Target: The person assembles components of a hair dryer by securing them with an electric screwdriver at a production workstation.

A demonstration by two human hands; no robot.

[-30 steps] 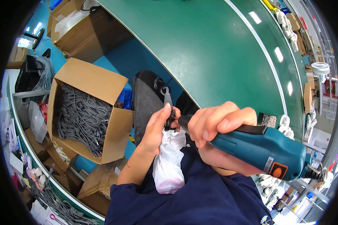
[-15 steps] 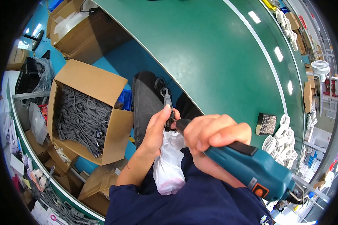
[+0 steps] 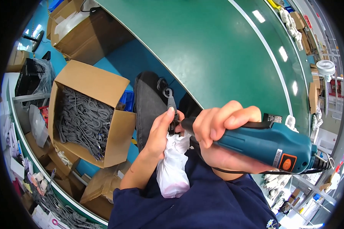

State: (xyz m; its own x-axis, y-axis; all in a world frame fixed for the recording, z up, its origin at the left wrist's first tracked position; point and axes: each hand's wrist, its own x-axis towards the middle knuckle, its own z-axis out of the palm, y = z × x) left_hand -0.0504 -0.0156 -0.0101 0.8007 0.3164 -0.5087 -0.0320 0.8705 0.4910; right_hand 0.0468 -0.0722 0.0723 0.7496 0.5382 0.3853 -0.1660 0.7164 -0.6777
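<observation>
My right hand [image 3: 218, 129] grips a teal electric screwdriver [image 3: 269, 145], its black tip pressed against a small black plug part [image 3: 174, 124]. My left hand [image 3: 159, 131] pinches that part, from which a grey cable with a ribbed sleeve [image 3: 170, 100] rises. A white plastic bag [image 3: 172, 166] hangs below my left hand, over my dark blue top. Both hands meet above my lap, just off the edge of the green conveyor belt [image 3: 225, 53].
An open cardboard box of coiled grey cables [image 3: 86, 118] stands on the floor at my left. More cardboard boxes [image 3: 78, 26] lie beyond it. White round parts [image 3: 290, 122] and a small black block [image 3: 272, 117] sit on the belt at right.
The screwdriver's rear end swung down at the half-second mark and is back up near level now. My left hand and the plug part stayed in place.
</observation>
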